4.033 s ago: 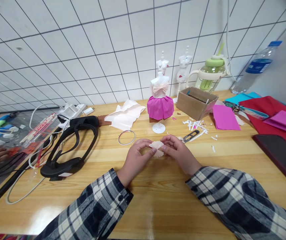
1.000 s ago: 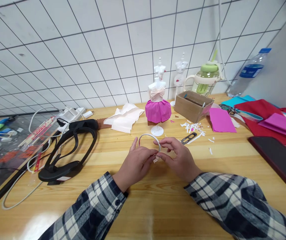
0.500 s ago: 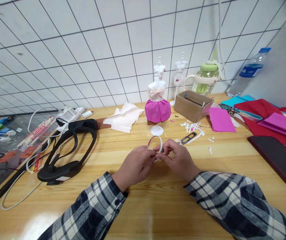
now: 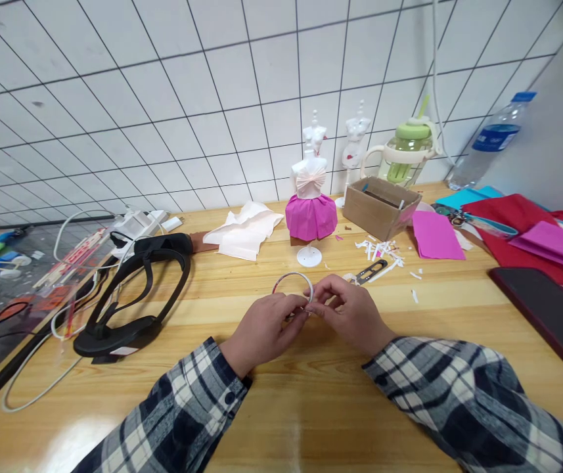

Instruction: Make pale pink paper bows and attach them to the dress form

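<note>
Between my hands is a thin white ring with red print on its inner side, which looks like a nearly used-up roll of tape (image 4: pixel 295 274). Its upper arc stands above my fingers, while the lower part is hidden behind them. My left hand (image 4: pixel 269 328) is closed on the roll with thumb and fingers pinched near its lower edge. Opposite it, my right hand (image 4: pixel 347 312) pinches the right side of the roll, fingertips almost touching the left ones. Thread snips (image 4: pixel 370 272) lie just beyond my right hand. Behind the roll stands a small mannequin (image 4: pixel 309 190) in a pink skirt and bow top.
A cardboard box (image 4: pixel 378 209), white paper scraps (image 4: pixel 380 249) and pink paper (image 4: pixel 437 235) lie at the right, near a phone (image 4: pixel 547 315). On the left rest a black headset strap (image 4: pixel 131 335) and cables. A pale crepe sheet (image 4: pixel 244 230) lies further back.
The roll has turned and shifted a little to the left, its opening now facing more toward me. Both hands stay in nearly the same place, still pinching.
</note>
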### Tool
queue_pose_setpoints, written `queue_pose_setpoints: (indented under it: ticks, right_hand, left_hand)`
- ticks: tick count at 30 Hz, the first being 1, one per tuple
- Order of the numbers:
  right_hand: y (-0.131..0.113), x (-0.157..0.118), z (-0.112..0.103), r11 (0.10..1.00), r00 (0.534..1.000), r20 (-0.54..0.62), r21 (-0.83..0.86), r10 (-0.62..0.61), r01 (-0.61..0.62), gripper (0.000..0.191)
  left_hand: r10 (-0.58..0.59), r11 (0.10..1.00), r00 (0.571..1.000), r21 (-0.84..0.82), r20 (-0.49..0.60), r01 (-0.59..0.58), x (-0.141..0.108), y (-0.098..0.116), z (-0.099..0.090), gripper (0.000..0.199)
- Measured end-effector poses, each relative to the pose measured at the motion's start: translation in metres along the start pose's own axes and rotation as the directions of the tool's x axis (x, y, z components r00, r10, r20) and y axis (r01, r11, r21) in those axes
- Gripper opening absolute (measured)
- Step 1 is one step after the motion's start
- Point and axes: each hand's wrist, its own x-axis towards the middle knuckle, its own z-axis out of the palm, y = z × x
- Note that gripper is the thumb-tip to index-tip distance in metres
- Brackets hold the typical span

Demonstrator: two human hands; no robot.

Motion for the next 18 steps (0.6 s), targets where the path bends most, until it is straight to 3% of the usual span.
queue_pose_setpoints:
  ticks: [7, 13, 18]
  right_hand:
    - [0.0004, 0.0007, 0.0017, 0.996, 0.998, -0.015, 0.069, 0.057, -0.056, 0.028]
    - [-0.0003, 0.0006, 0.0017, 0.994, 0.998, -0.005, 0.091, 0.057, -0.057, 0.021]
    - [0.0017, 0.0016, -0.0004, 1.000, 1.000, 0.009, 0.011, -0.021, 0.021, 0.012]
  left_hand:
    - [0.040, 0.992, 0.999, 0.117, -0.024, -0.037, 0.0024, -0.0016, 0.0004, 0.023]
    - [0.105, 0.976, 0.993, 0.195, -0.053, -0.093, 0.0024, -0.0034, 0.0020, 0.022]
    - [-0.006, 0.989, 0.996, 0.147, -0.087, 0.018, 0.0013, -0.0029, -0.0004, 0.020]
